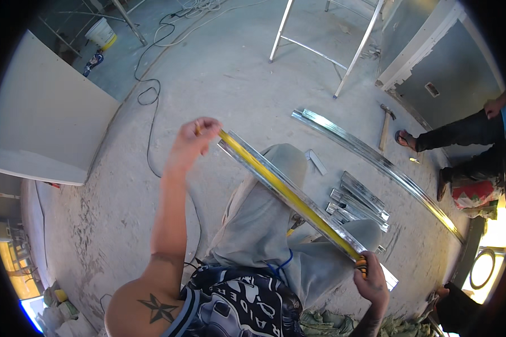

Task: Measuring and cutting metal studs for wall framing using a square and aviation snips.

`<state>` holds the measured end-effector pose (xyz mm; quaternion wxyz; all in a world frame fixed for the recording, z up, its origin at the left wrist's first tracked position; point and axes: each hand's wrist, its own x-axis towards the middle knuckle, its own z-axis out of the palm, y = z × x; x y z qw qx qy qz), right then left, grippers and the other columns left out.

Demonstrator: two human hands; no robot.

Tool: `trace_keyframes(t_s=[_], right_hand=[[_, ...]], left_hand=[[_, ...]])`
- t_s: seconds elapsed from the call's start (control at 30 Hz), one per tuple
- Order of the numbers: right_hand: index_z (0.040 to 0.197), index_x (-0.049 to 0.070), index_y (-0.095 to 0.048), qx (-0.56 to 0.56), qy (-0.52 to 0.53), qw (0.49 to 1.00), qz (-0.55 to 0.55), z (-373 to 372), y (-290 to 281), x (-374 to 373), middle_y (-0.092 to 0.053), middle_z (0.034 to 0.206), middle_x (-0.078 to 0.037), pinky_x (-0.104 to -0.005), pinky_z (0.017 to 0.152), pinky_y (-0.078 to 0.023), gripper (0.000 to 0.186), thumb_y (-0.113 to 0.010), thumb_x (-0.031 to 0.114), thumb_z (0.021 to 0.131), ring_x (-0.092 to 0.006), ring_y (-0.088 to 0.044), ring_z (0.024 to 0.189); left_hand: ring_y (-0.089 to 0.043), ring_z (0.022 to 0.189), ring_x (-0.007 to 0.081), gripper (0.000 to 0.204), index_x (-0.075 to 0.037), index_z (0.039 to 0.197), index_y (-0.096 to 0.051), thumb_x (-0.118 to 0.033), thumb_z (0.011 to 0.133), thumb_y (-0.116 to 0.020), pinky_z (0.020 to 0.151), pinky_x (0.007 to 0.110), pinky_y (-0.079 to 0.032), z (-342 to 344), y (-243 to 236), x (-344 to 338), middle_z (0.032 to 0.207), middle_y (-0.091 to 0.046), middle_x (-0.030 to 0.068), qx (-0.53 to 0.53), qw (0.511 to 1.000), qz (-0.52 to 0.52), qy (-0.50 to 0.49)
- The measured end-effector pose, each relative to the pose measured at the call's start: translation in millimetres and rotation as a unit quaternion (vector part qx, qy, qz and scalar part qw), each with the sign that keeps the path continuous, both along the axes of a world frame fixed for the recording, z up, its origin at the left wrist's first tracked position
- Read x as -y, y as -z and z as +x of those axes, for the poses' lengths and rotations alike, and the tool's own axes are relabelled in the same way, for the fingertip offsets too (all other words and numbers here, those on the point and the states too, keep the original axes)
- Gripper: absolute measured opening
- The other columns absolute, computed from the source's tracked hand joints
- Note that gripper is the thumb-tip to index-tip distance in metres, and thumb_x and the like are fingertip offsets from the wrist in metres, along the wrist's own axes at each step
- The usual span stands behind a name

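Across my lap lies a metal channel (315, 218), slanting from upper left to lower right. A yellow tape measure blade (281, 185) is stretched along it. My left hand (199, 135) pinches the blade's end at the channel's far left end. The yellow and black case of the tape measure (362, 266) sits in my right hand (373, 281), whose fingers wrap around it near the channel's lower right part. The channel's right end sticks out past that hand. Under the channel, a yellow-handled tool (294, 226) shows partly between my legs.
Several short metal channels (358, 197) lie right of my knees, with a small offcut (316, 162) nearby. Long metal profiles (376, 163) stretch beyond them. A hammer (385, 126) lies near another person's foot (406, 140). Farther off stand a stepladder (315, 49) and a bucket (101, 33); a cable (149, 121) runs left.
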<state>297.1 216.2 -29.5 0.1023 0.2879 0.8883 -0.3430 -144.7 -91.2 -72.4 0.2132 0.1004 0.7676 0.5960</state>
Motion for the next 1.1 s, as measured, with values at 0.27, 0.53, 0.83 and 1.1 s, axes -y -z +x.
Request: trace_keyframes(t_s=[0.27,0.53,0.83,1.1], right_hand=[[0.111,0.003,-0.055,0.133,0.059,0.989,-0.013,34,4,-35,-0.064,0.088,-0.022,-0.0459,0.077,-0.051,0.032,-0.06,0.01,0.08,-0.0418,-0.064,0.086],[0.099,0.003,-0.057,0.137,0.136,0.979,-0.061,42,24,-50,-0.059,0.06,-0.013,-0.04,0.057,-0.046,0.024,-0.062,0.026,0.096,-0.0252,-0.06,0.052],[0.11,0.007,-0.056,0.15,0.192,0.964,0.103,17,14,-27,-0.07,0.078,-0.022,-0.0538,0.069,-0.05,0.031,-0.064,0.032,0.094,-0.0436,-0.069,0.08],[0.109,0.007,-0.066,0.169,0.186,0.963,0.101,30,33,-40,-0.072,0.08,-0.02,-0.0503,0.074,-0.052,0.031,-0.064,0.034,0.093,-0.0425,-0.07,0.084]], left_hand=[[-0.048,0.06,0.0058,0.032,-0.001,0.1,-0.074,-0.031,0.09,-0.074,0.05,0.024,-0.038,-21,30,-23,0.077,-0.067,-0.0021,0.025,0.995,-0.096,-0.002],[-0.053,0.061,0.0059,0.026,0.0,0.093,-0.076,-0.026,0.09,-0.075,0.051,0.025,-0.039,3,27,-36,0.069,-0.067,0.0,-0.013,0.993,-0.112,-0.02],[-0.046,0.054,0.0049,0.028,-0.001,0.096,-0.073,-0.027,0.088,-0.077,0.047,0.024,-0.034,11,37,-38,0.071,-0.066,-0.0003,-0.077,0.99,-0.118,0.006],[-0.047,0.059,0.003,0.021,-0.003,0.093,-0.071,-0.023,0.09,-0.076,0.051,0.021,-0.035,10,41,-40,0.074,-0.065,-0.0009,-0.047,0.993,-0.106,-0.007]])
